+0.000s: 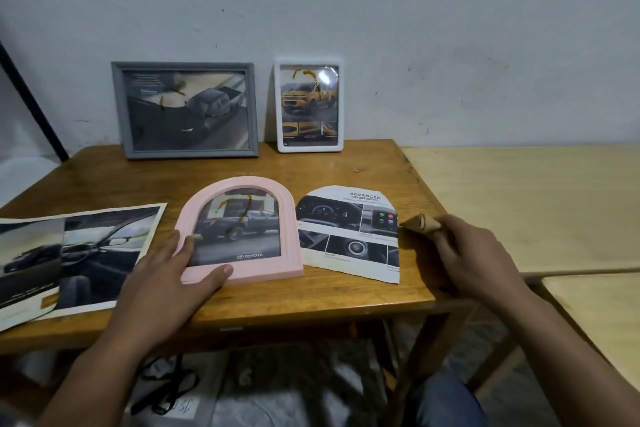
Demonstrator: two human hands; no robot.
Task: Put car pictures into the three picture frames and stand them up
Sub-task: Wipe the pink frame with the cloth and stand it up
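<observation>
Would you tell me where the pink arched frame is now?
The pink arched frame lies flat at table centre, under the left hand, beside the cut brochure page.

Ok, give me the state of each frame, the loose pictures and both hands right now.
Grey frame: filled, standing against wall.
White frame: filled, standing.
Pink frame: filled, lying flat.
Arched cutout: loose, flat.
Large car picture: loose, flat.
Left hand: resting on pink frame.
Right hand: holding brown piece.
</observation>
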